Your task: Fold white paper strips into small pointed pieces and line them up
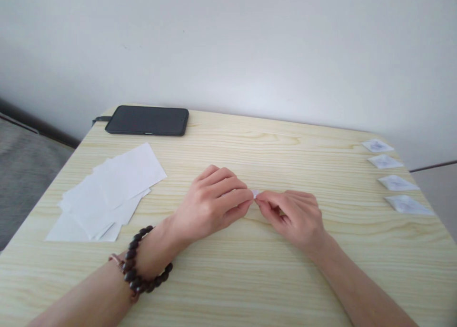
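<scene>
Between my fingertips, a little right of the middle of the view, a small bit of white folded paper [254,193] shows; the rest of it is hidden by my fingers. My left hand [217,198], with a dark bead bracelet on its wrist, is closed on the paper's left side. From the right, my right hand [294,215] pinches it between thumb and index finger. Both hands are just above the wooden table [250,279], their fingertips almost meeting.
A fanned stack of white paper sheets [121,174] lies to the left. Behind it rests a black phone [148,121] with a cable at its left end. Several folded paper diamonds [398,182] form a column along the right edge. A white wall [250,46] stands behind the table.
</scene>
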{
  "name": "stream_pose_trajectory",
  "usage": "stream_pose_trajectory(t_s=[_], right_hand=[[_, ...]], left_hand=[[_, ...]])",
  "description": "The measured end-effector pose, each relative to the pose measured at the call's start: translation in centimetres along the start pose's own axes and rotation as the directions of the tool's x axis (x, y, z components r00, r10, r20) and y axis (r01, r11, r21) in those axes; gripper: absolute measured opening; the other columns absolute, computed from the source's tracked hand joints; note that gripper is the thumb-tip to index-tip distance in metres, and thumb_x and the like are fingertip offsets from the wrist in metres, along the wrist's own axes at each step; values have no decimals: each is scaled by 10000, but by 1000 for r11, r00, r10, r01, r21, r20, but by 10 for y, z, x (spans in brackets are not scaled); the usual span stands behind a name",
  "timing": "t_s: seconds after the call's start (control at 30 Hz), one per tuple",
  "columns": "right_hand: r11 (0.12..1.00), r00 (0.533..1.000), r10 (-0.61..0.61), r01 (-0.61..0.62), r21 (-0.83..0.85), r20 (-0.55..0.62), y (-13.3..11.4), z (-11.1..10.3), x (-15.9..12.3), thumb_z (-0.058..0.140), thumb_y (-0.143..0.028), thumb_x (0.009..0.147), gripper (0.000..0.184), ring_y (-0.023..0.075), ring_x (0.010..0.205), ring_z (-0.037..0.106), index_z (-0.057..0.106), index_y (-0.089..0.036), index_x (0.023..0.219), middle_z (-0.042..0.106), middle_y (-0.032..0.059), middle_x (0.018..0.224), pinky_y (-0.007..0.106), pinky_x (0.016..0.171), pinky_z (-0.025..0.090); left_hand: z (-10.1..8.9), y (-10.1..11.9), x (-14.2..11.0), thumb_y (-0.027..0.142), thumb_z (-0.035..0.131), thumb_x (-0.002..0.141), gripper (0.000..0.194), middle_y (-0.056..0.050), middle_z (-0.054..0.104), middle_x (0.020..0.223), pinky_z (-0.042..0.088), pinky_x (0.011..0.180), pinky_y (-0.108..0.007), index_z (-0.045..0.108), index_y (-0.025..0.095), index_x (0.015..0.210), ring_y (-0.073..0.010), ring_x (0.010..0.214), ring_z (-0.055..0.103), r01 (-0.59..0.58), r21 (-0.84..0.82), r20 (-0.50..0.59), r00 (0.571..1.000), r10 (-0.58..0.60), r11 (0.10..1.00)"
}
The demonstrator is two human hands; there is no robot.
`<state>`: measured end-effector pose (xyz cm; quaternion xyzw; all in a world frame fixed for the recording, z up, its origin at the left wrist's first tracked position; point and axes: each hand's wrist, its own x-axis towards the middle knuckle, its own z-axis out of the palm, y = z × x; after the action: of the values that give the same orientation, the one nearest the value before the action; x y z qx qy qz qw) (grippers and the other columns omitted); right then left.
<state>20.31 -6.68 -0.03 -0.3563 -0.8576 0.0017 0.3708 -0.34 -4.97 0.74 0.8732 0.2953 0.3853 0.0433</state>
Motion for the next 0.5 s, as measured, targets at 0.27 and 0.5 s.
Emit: stream_pose_trajectory(t_s=[0.27, 0.5], right_hand=[[1000, 995, -4, 7, -29, 100, 1, 1, -2, 562, -150, 909, 30, 66, 426, 523, 584, -161, 926, 624, -59, 564, 226, 481, 391], [999, 994, -33, 37, -35, 107, -1, 1, -1, 540, -151, 916, 57, 74, 437, 550, 597, -159, 921, 666, -31, 611, 232, 471, 393]], left_hand=[[-1, 1, 1, 152, 675, 821, 98, 22, 721, 807, 430, 713, -301, 652, 204, 900, -155, 795, 614, -18, 45, 23, 1000, 17, 999], [-1, 6, 4, 143, 598, 848, 68, 1, 689, 740, 435, 698, -294, 630, 192, 812, -148, 760, 615, 0, 58, 64, 998, -4, 998]])
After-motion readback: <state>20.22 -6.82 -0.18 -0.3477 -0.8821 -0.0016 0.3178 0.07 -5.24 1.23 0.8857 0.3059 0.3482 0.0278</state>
